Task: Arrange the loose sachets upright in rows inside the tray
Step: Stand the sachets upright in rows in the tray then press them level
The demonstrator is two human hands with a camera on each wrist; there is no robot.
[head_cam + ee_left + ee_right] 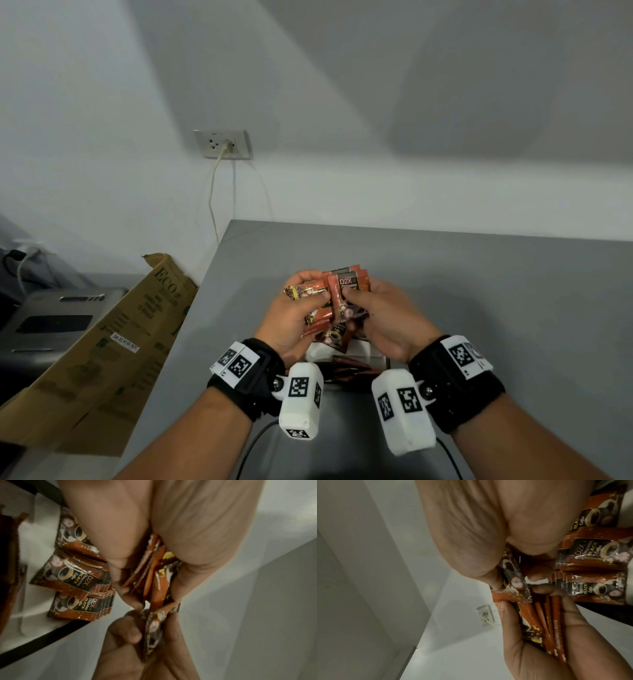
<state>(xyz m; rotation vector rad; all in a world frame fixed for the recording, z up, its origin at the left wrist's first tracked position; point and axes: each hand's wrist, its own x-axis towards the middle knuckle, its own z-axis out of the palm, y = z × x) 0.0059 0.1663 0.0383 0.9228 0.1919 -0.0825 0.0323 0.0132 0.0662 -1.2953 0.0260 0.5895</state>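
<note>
Head view: both hands meet above a smooth grey table [479, 274], holding a fanned bunch of sachets [346, 291]. These are flat, glossy foil packets, rust-brown with dark printed panels and crimped edges. The left hand [294, 318] has its fingers curled round the bunch from the left, thumb across the front. The right hand [387, 318] pinches one packet near its top between thumb and curled fingers. Just below the hands a white tray [375, 358] sits on the table, mostly hidden by the wrists. A creased cardboard box [102, 359] leans at the table's left edge, and a wall socket [222, 144] with a pale cord is on the white wall.

Left wrist view: the left hand [154, 534] closes tightly on several packets seen edge-on [150, 574]. The right hand [137, 642] grips one packet [154, 628] between thumb and fingers. Beneath, more packets [75, 585] stand in overlapping rows in the white tray [34, 536].

Right wrist view: the right hand [496, 527] nips a packet [565, 582] at its corner with the thumb tip, while the left hand [547, 649] cradles thin orange edges. Rows of packets [599, 555] fill the tray behind.
</note>
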